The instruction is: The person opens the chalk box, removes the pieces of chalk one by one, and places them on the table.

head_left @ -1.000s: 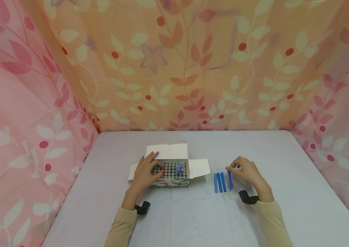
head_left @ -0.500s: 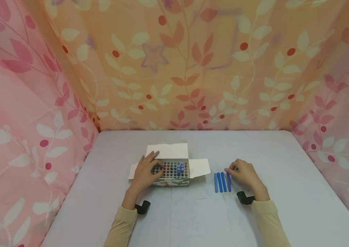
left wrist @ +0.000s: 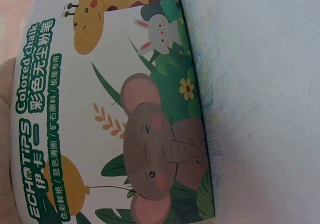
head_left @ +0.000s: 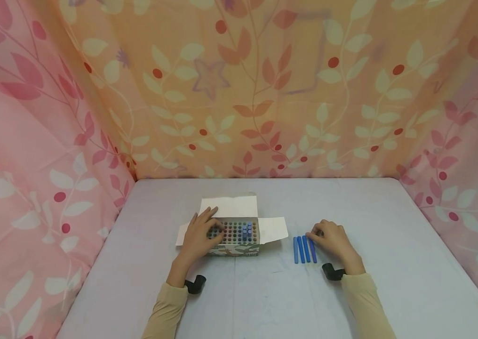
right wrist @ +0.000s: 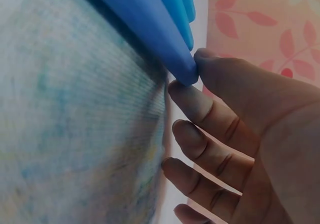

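Near the middle of the table my left hand point(head_left: 198, 239) rests over the left end of an open chalk box point(head_left: 239, 251). Its thumb and index finger reach over the chalk ends, and other fingers stretch towards the back flap. The left wrist view shows the box's printed front with an elephant point(left wrist: 150, 144) and "Colored chalk" lettering. To the right, my right hand point(head_left: 334, 239) pinches the far end of a violet-blue chalk stick point(right wrist: 155, 34) between thumb and index finger. That stick lies on the table, rightmost in a row beside several blue chalk sticks point(head_left: 301, 250).
Inside the box, rows of round chalk ends show, with several blue-violet sticks point(head_left: 247, 231) standing higher near the right. White flaps point(head_left: 274, 229) spread out at its sides and back. A white cloth covers the table point(head_left: 264, 301); floral curtains point(head_left: 239, 94) surround it.
My right hand has moved slightly left, bringing the violet-blue chalk stick from a small distance away to close beside the other blue sticks. The left hand and box have stayed put.
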A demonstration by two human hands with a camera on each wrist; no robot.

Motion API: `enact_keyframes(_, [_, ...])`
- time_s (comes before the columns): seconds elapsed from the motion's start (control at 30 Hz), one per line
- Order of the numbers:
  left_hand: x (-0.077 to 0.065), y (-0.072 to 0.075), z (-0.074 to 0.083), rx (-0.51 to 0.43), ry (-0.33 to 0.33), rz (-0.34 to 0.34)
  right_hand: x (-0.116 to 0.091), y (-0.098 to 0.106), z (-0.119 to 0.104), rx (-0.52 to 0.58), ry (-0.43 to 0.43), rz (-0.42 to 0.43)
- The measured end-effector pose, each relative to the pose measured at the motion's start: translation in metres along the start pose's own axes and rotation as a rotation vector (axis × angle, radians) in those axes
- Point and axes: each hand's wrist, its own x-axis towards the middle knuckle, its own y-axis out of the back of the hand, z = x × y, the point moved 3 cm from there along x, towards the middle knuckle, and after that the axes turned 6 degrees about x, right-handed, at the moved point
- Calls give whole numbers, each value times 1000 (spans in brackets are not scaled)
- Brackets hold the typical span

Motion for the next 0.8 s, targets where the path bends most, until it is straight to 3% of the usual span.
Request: enact_keyframes(0.8, [0,0,0,-8,16,-19,0,-4,1,-26,-13,33])
